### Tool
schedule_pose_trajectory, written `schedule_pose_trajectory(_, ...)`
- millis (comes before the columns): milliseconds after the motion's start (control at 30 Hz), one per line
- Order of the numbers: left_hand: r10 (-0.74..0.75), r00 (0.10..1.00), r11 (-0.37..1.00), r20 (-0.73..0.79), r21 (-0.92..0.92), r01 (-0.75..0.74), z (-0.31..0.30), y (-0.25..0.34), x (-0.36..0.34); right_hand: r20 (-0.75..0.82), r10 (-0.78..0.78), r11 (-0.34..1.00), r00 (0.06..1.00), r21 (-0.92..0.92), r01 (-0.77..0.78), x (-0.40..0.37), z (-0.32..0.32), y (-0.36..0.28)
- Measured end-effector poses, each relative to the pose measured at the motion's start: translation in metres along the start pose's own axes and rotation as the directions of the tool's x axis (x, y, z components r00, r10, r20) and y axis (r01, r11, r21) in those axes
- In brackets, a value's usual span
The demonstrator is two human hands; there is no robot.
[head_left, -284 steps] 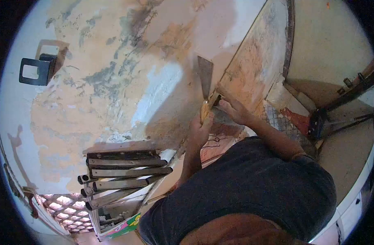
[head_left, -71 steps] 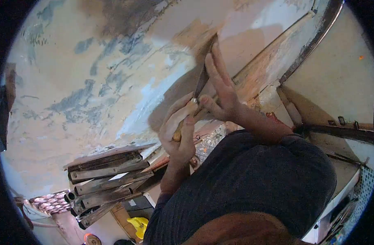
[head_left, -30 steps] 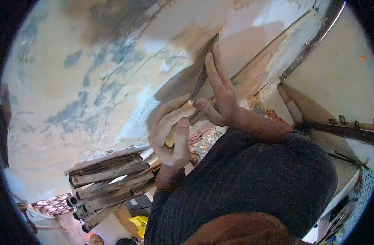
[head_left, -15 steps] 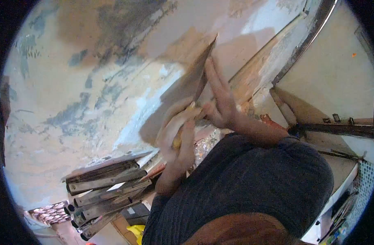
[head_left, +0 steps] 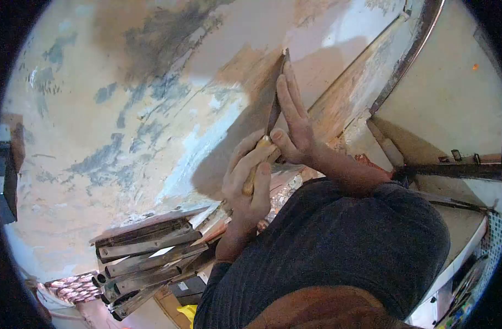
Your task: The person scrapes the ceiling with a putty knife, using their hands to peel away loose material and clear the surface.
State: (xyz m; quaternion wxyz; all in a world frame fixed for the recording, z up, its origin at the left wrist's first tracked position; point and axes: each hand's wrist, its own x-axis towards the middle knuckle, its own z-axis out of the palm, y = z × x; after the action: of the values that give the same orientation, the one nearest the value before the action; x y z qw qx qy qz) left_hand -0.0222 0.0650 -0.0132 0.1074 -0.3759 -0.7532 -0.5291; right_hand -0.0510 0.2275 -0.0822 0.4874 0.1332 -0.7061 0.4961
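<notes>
My left hand is closed round the yellowish wooden handle of a tool. The tool's thin dark blade points up and slightly right, seen nearly edge-on. Along the right side of the blade lies my right hand, its fingers stretched out and its thumb apart, near the base of the blade. A small pale bit shows at the blade's tip. Behind both hands is a patchy wall-like surface with cream, grey, brown and white areas and a dark shadow beside the tool.
Several dark-edged metal bars are stacked at the lower left. A long ledge runs diagonally at the upper right, beside a curved dark edge. Something yellow shows at the bottom, and a patterned pink item at the lower left.
Both hands stay at the tool. My left hand has shifted slightly right, and the blade now looks narrower and more edge-on. The view has moved a little.
</notes>
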Motion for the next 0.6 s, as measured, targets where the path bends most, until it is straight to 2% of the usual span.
schedule_pose_trajectory(33, -0.061, 0.998, 0.997, -0.013, -0.041, 0.060, -0.002, 0.009, -0.003, 0.050, 0.016, 0.998, 0.999, 0.060, -0.019, -0.005, 0.002, -0.003)
schedule_pose_trajectory(67, 0.010, 1.000, 1.000, 0.019, -0.009, -0.010, -0.011, 0.016, -0.002, 0.099, 0.026, 0.992, 0.995, 0.121, -0.038, -0.006, 0.002, -0.005)
schedule_pose_trajectory(167, 0.050, 0.998, 0.996, -0.035, -0.075, -0.053, -0.010, 0.007, 0.001, 0.084, -0.053, 0.997, 0.995, 0.067, 0.047, 0.000, 0.006, -0.003)
schedule_pose_trajectory(200, 0.046, 0.999, 0.999, 0.002, 0.017, -0.046, -0.008, 0.010, 0.007, 0.082, -0.046, 0.996, 0.996, 0.079, 0.039, 0.002, 0.006, -0.002)
schedule_pose_trajectory(267, 0.059, 0.998, 0.996, 0.026, 0.066, -0.061, 0.001, 0.008, 0.018, -0.033, -0.027, 0.999, 0.999, 0.044, 0.029, 0.012, -0.001, 0.006)
schedule_pose_trajectory(300, 0.080, 0.995, 0.991, 0.052, 0.099, -0.085, 0.005, 0.008, 0.020, -0.031, -0.027, 0.999, 0.999, 0.044, 0.028, 0.010, -0.002, 0.004)
schedule_pose_trajectory(367, 0.062, 0.998, 0.995, 0.026, 0.073, -0.064, 0.004, 0.016, 0.010, 0.038, -0.027, 0.996, 0.999, 0.087, 0.023, 0.011, -0.008, 0.003)
schedule_pose_trajectory(433, -0.018, 1.000, 0.999, -0.019, 0.029, 0.019, -0.003, 0.017, 0.001, 0.083, -0.054, 0.996, 0.995, 0.080, 0.047, 0.011, -0.010, 0.003)
schedule_pose_trajectory(467, -0.013, 0.998, 0.998, -0.057, -0.063, 0.009, 0.000, 0.011, 0.002, 0.132, -0.071, 0.995, 0.989, 0.083, 0.060, 0.010, -0.009, 0.003)
schedule_pose_trajectory(500, -0.020, 0.998, 0.998, -0.053, -0.058, 0.016, 0.003, 0.011, 0.011, 0.130, -0.063, 0.995, 0.989, 0.088, 0.052, 0.011, -0.010, 0.004)
schedule_pose_trajectory(567, 0.051, 0.998, 0.993, 0.040, 0.109, -0.055, 0.013, 0.009, 0.035, 0.002, 0.016, 0.999, 1.000, 0.049, -0.016, 0.020, -0.016, 0.010)
schedule_pose_trajectory(600, 0.034, 0.998, 0.999, 0.050, 0.037, -0.036, 0.017, 0.009, 0.037, -0.042, -0.044, 0.999, 0.998, 0.013, 0.044, 0.026, -0.018, 0.016)
